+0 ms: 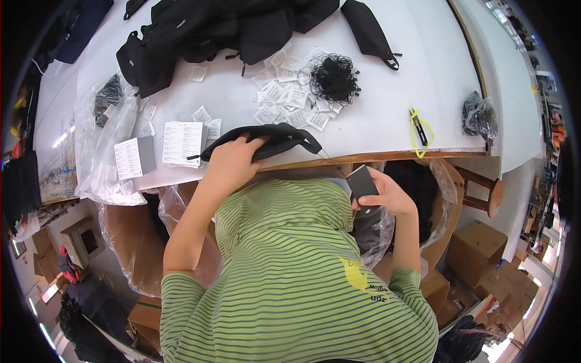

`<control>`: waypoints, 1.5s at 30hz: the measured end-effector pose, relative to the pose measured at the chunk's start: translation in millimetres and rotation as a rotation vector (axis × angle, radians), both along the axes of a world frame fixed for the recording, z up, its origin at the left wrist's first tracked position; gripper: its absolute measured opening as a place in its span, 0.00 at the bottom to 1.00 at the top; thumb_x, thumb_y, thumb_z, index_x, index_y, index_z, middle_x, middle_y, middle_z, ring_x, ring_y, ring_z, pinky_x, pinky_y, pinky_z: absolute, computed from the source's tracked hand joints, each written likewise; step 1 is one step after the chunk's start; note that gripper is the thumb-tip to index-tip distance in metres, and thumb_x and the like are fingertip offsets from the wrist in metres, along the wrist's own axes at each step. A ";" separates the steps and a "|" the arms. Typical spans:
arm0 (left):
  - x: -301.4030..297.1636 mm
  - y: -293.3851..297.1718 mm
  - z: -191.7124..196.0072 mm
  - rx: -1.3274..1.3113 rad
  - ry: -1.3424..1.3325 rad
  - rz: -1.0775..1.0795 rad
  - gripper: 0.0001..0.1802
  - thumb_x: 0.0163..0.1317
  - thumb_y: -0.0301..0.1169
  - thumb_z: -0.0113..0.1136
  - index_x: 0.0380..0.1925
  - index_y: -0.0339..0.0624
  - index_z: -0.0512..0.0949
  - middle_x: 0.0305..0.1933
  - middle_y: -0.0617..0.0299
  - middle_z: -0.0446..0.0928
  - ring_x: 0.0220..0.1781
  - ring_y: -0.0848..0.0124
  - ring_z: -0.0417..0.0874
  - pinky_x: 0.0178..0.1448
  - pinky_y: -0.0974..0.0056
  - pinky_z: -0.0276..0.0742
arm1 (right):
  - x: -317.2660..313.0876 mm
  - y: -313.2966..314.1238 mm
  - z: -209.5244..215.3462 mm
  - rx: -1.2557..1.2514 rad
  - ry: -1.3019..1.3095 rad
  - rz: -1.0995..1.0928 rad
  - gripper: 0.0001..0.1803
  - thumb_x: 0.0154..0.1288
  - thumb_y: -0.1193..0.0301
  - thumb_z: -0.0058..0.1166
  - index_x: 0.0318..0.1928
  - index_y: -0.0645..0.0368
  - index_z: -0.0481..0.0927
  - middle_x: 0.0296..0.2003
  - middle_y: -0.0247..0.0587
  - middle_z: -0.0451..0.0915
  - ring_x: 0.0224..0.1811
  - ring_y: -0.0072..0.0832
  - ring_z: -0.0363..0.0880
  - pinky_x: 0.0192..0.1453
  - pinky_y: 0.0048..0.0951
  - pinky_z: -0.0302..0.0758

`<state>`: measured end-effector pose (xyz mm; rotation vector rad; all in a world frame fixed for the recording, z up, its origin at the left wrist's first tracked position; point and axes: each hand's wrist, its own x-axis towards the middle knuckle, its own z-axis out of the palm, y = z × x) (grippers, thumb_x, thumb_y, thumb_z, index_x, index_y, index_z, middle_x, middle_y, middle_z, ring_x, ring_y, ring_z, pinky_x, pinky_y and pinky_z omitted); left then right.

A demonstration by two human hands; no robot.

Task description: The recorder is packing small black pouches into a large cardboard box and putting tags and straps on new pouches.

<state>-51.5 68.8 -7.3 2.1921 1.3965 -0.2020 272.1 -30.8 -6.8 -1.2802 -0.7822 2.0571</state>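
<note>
My left hand (233, 162) is closed on a small black fabric pouch (283, 138) at the table's front edge, its fingertips tucked under the upper fold. A wrist loop sticks out at the pouch's right end. From there a thin dark string (327, 157) runs down to a black card hang tag (362, 183). My right hand (388, 192) pinches this tag between thumb and fingers, just off the table edge in front of my body. Left of the pouch stand stacks of white printed cards (183, 143).
More black pouches (236, 33) lie heaped at the back. Nearer are scattered white labels (284, 94), a tangle of black strings (334, 78), and yellow-corded snips (419, 128). Clear plastic bags (109, 157) hang over the left edge. Plastic-lined cartons (445, 206) and a wooden stool (484, 190) stand below.
</note>
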 end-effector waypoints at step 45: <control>-0.9 -32.1 -18.4 0.524 -0.708 0.071 0.19 0.51 0.24 0.65 0.45 0.41 0.77 0.41 0.58 0.77 0.41 0.60 0.77 0.44 0.59 0.72 | -122.1 100.8 -4.7 1.284 -1.141 0.509 0.16 0.57 0.52 0.58 0.35 0.49 0.84 0.14 0.39 0.75 0.18 0.38 0.76 0.23 0.36 0.69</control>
